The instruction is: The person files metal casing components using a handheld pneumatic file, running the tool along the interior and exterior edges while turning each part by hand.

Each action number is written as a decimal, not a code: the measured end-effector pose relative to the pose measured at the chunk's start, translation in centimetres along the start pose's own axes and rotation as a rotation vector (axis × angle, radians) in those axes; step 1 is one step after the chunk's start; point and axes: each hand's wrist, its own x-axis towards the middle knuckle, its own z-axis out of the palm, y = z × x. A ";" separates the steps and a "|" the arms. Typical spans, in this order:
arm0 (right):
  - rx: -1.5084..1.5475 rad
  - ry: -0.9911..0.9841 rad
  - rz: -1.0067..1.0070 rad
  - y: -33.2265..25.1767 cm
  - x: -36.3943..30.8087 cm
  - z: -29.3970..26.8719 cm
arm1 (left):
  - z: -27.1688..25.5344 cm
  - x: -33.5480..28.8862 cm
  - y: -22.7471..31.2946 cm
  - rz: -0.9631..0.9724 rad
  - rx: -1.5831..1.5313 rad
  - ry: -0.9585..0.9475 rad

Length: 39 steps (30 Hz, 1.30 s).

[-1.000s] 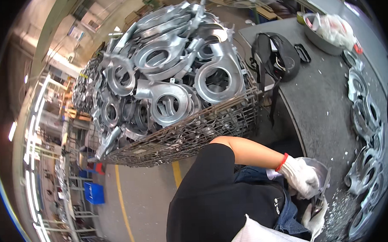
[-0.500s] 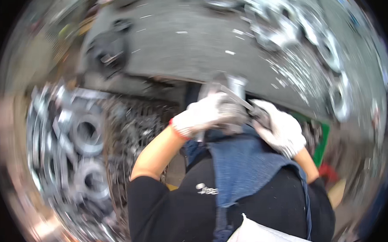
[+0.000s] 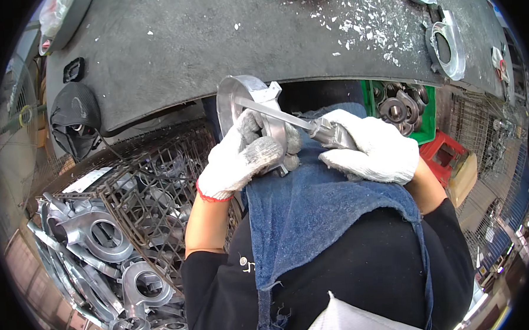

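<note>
My left hand (image 3: 240, 157), in a white knitted glove, grips a round silver metal casting (image 3: 230, 91) by its wall in front of my lap. The casting is tilted, so part of its hollow inside shows. My right hand (image 3: 379, 151), gloved too, is closed around the grey metal handle of a file (image 3: 277, 114). The file's long flat blade reaches left across the casting's rim. Its tip lies at the inner side of the casting. A blue denim apron (image 3: 319, 204) is just below both hands.
A dark worktable (image 3: 194, 44) spans the far side, with metal flakes (image 3: 358, 22) and a ring-shaped casting (image 3: 448, 45) at right. A wire cage (image 3: 130, 200) and piled castings (image 3: 105, 237) stand left. Right are a green crate (image 3: 429, 125) of parts and a red crate (image 3: 444, 151).
The view has swung and sharpened. In it, both hands sit farther apart, the left one farther left with the casting. The file now shows clearly, laid across the casting.
</note>
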 end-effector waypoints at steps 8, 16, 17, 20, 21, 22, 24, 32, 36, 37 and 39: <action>0.092 -0.150 0.073 0.7 1.3 0.7 | 0.1 0.7 -0.2 -0.077 -0.020 0.099; -0.286 0.324 -0.025 1.5 2.1 2.6 | 2.9 1.1 -0.3 -0.011 0.123 0.158; -0.284 0.385 -0.080 1.7 2.0 2.7 | 3.1 1.1 -0.2 -0.028 0.390 0.255; -0.279 0.438 -0.015 1.9 1.5 2.9 | 3.7 1.8 -0.2 0.151 0.659 0.332; -0.265 0.412 -0.031 1.9 1.5 3.2 | 3.8 2.0 -0.2 0.087 0.794 0.407; -0.296 0.397 -0.055 1.9 1.5 3.4 | 3.8 2.0 -0.2 0.158 0.874 0.413; -0.346 0.329 -0.037 2.0 1.8 3.7 | 4.1 2.1 -0.2 0.167 0.934 0.435; -0.021 0.227 0.149 2.3 1.4 0.8 | 4.4 1.6 1.4 0.370 1.142 0.539; 0.097 0.232 -0.017 1.9 -0.1 -0.2 | 4.6 1.5 2.3 0.271 0.929 0.452; 0.010 0.238 -0.118 1.9 -0.2 -0.3 | 4.7 1.6 2.3 0.254 0.883 0.411; 0.010 0.177 -0.063 2.1 -0.1 -0.2 | 5.2 1.4 2.2 0.110 0.825 0.407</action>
